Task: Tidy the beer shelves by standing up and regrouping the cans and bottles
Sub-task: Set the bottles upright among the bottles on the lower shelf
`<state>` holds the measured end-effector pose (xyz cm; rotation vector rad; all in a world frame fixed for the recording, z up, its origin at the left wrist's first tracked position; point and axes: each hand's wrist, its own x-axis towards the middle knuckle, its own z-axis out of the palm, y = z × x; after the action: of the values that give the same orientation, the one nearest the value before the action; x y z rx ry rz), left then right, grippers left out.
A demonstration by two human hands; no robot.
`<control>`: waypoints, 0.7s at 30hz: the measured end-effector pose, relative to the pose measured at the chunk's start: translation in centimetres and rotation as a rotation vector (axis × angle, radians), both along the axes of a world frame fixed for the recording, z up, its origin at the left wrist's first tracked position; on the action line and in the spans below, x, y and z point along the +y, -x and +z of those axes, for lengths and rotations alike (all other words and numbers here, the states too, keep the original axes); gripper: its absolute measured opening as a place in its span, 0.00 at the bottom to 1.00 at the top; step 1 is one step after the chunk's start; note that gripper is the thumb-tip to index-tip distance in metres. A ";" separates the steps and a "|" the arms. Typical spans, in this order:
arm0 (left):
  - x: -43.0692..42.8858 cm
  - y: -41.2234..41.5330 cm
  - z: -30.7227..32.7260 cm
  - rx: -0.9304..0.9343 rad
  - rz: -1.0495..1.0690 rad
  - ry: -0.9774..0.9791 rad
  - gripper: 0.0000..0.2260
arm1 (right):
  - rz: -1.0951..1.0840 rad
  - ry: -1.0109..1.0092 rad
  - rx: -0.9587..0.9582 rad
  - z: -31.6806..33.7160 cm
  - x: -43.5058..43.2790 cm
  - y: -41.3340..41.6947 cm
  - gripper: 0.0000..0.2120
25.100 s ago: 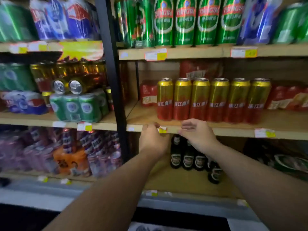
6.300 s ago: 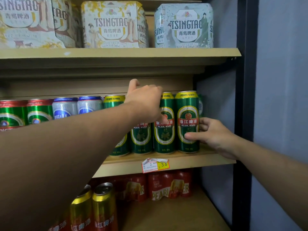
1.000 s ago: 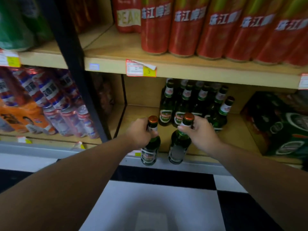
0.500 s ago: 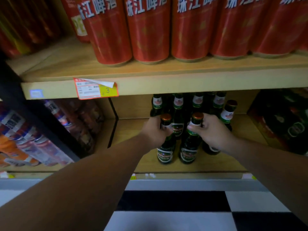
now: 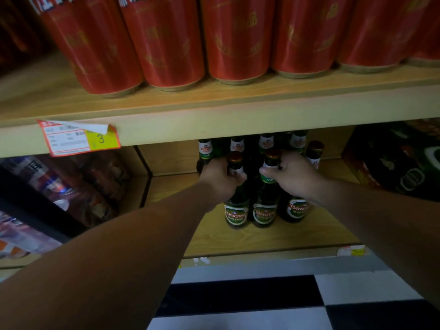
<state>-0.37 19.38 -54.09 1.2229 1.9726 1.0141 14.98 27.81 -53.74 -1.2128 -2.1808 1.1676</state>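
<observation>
Two green Tsingtao bottles stand upright on the bottom shelf [image 5: 214, 236]. My left hand [image 5: 220, 178] grips the neck of the left bottle [image 5: 236, 214]. My right hand [image 5: 294, 176] grips the neck of the right bottle [image 5: 264, 211]. A third bottle [image 5: 296, 210] stands just right of them, partly behind my right wrist. Several more bottles [image 5: 265, 142] of the same kind stand in rows behind; the shelf above cuts off their tops.
Tall red cans [image 5: 166, 44] line the wooden shelf above [image 5: 238, 115], which carries a peeling price tag [image 5: 78, 139]. A dark green beer carton [image 5: 395, 160] sits to the right. Wrapped cans [image 5: 59, 186] fill the left bay. Checkered floor [image 5: 262, 301] lies below.
Both hands have pushed their bottles further back onto the bottom shelf, up against the standing group. The view has moved closer and lower.
</observation>
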 end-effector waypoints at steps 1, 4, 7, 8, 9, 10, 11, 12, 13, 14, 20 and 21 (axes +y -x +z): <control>0.2 -0.1 0.0 -0.006 0.001 0.000 0.13 | -0.002 0.002 -0.003 0.0 0.1 -0.1 0.19; 0.7 -0.3 -0.2 -0.020 0.018 -0.003 0.14 | -0.014 0.007 -0.003 0.0 0.4 -0.3 0.20; 1.0 -0.5 -0.4 -0.008 0.045 -0.009 0.13 | -0.017 0.007 -0.015 0.1 0.6 -0.5 0.19; 1.0 -0.6 -0.5 -0.013 0.055 -0.018 0.13 | -0.020 0.010 -0.011 0.1 0.7 -0.6 0.18; 1.1 -0.7 -0.6 -0.020 0.063 -0.027 0.13 | -0.025 0.014 -0.008 0.1 0.8 -0.6 0.17; 1.2 -0.8 -0.7 -0.022 0.070 -0.028 0.13 | -0.031 0.020 -0.004 0.0 0.9 -0.6 0.17; 1.2 -0.9 -0.7 -0.020 0.078 -0.025 0.13 | -0.033 0.022 -0.002 0.1 0.9 -0.6 0.17; 1.2 -1.0 -0.7 -0.016 0.085 -0.025 0.12 | -0.033 0.024 -0.002 0.1 1.0 -0.6 0.17; 1.3 -1.1 -0.8 -0.016 0.088 -0.030 0.12 | -0.029 0.022 -0.004 0.1 1.0 -0.7 0.17; 1.3 -1.1 -0.8 -0.023 0.089 -0.038 0.12 | -0.024 0.019 -0.004 0.1 1.1 -0.7 0.17; 1.3 -1.4 -0.7 -0.001 0.078 -0.050 0.12 | -0.026 0.008 -0.018 0.1 1.5 -0.7 0.15; 1.4 -1.4 -0.7 -0.004 0.081 -0.052 0.12 | -0.024 0.013 -0.012 0.1 1.5 -0.7 0.15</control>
<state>1.05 20.75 -54.80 1.1755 2.0188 1.1134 15.66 29.32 -53.66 -1.2517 -2.1643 1.1699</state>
